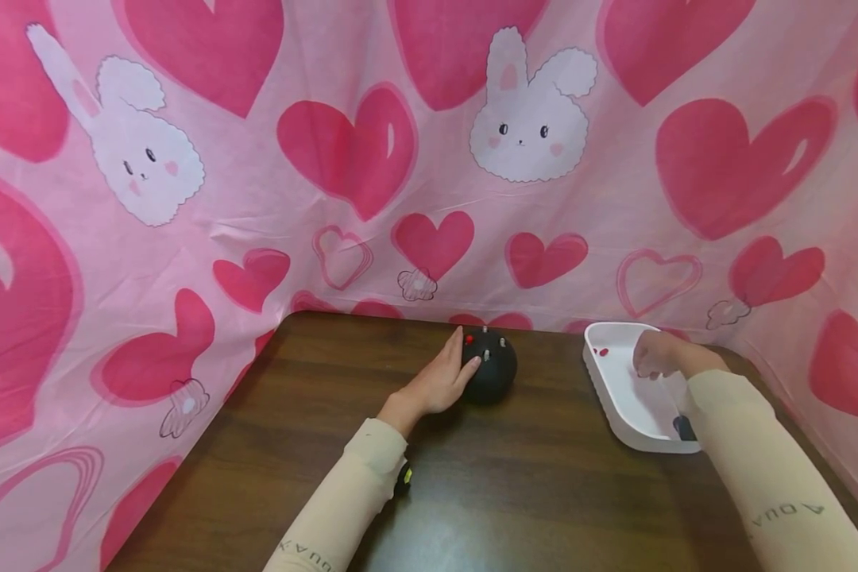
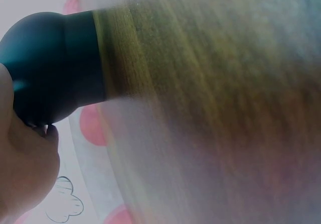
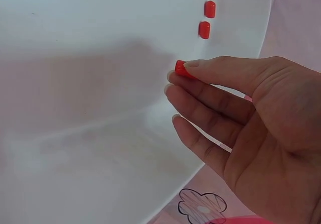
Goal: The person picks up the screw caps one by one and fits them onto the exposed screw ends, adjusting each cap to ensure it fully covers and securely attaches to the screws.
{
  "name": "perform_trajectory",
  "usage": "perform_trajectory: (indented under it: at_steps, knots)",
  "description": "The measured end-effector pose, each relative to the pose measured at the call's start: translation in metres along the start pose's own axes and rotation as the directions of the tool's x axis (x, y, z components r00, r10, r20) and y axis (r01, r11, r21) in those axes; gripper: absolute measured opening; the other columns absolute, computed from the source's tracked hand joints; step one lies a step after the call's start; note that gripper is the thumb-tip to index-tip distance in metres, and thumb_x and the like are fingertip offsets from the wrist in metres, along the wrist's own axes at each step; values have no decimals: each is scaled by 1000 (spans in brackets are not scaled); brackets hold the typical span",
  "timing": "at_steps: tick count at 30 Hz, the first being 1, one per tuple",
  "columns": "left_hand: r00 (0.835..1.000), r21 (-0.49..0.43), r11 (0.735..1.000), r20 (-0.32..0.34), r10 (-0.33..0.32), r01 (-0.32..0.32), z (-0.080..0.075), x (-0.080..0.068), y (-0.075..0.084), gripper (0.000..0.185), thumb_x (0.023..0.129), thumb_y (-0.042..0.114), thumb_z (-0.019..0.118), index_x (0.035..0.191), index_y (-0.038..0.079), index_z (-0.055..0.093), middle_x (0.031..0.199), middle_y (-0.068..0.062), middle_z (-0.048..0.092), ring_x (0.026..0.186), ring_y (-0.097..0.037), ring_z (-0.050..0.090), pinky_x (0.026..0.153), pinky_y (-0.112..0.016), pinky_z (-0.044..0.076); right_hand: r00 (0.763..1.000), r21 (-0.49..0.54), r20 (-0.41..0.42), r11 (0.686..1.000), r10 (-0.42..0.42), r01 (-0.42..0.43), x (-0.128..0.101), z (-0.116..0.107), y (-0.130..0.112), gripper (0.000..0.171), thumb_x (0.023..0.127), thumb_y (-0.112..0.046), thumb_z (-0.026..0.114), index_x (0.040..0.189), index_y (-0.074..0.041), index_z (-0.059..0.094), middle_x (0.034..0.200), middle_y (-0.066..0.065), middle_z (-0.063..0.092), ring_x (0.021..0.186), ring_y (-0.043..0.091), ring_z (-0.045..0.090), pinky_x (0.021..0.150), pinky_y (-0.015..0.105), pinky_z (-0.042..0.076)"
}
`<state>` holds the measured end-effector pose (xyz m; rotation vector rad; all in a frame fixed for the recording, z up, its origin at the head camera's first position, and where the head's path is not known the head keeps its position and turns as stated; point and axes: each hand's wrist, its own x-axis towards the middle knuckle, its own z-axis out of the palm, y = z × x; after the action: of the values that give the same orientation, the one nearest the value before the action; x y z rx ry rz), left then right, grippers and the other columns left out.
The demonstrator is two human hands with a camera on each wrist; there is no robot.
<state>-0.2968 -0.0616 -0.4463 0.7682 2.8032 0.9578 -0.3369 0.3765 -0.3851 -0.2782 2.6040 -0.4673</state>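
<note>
Right hand (image 1: 656, 355) over the white tray (image 1: 618, 397), fingertips pinching one small red peg (image 3: 183, 69); two more red pegs (image 3: 206, 19) lying loose on the tray floor near the far rim, well apart from the pinched one. Left hand (image 1: 439, 383) pressed against the near-left side of the black dome (image 1: 489, 367), fingers curved round it, thumb side hidden. Dome standing on the tabletop (image 1: 529, 492) close to the far edge, with a red peg and a few pale ones stuck in its top. Tray set at the right side of the tabletop, just short of the right edge, a dark item (image 1: 684, 427) resting in its near corner by the sleeve. Broad bare wood between dome and tray and across the whole near half; more open wood left of the dome up to the rounded far-left corner. Pink cloth (image 1: 329, 159) with hearts and rabbits hanging close behind and at both sides, touching the tabletop's edges. Small black and yellow object (image 1: 403, 479) beside the left sleeve. "AQUA" legible on the right sleeve (image 1: 786, 515); similar lettering on the left sleeve (image 1: 307, 550), cut off at the picture's edge.
</note>
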Motion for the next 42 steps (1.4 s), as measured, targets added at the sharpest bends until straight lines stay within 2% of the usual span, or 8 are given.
perform_trajectory:
  at_steps: [7,11,22,25,30,42]
  knots:
    - [1000,6,1000,0,-1,1,-1,0,1,82,108,57,31,165,9,-3,173,-8,4,158,-22,13,125,-39,19,999,-25,-20,999,-36,35,-5,-4,-8,17,92,2,66,104,14,68,91,16,72,83,29,69,78,48,60]
    - [1000,14,1000,-5,4,-4,-1,0,1,82,108,57,32,165,9,-2,173,-8,4,158,-22,13,125,-38,18,995,-40,-45,995,-91,90,-7,-4,-11,15,90,5,65,99,16,68,87,18,72,79,29,69,74,47,61]
    - [1000,7,1000,-2,3,-3,0,0,0,82,107,57,31,165,10,-3,173,-7,3,158,-21,13,125,-39,19,985,-39,-93,989,-146,143,-8,-6,-8,15,89,6,65,98,17,68,84,18,72,76,27,68,70,45,61]
    - [1000,11,1000,-4,4,-4,1,1,0,82,107,58,31,165,10,-4,173,-7,2,158,-21,12,125,-39,18,972,-56,-134,981,-194,188,-8,-7,-6,14,86,6,66,94,17,66,78,18,70,69,26,67,62,39,58]
    - [1000,16,1000,-6,6,-6,0,0,1,82,107,58,31,165,10,-4,173,-7,1,158,-21,12,125,-38,17,953,-16,-223,978,-207,209,-9,-5,-5,14,83,6,70,88,12,58,72,11,65,63,21,63,56,30,53]
    - [1000,10,1000,-7,9,-9,0,0,1,82,108,57,31,165,10,-5,173,-7,0,158,-22,12,125,-39,17,911,-71,-304,960,-278,270,-14,-7,-11,13,84,6,73,83,4,60,72,4,65,65,17,60,57,31,50]
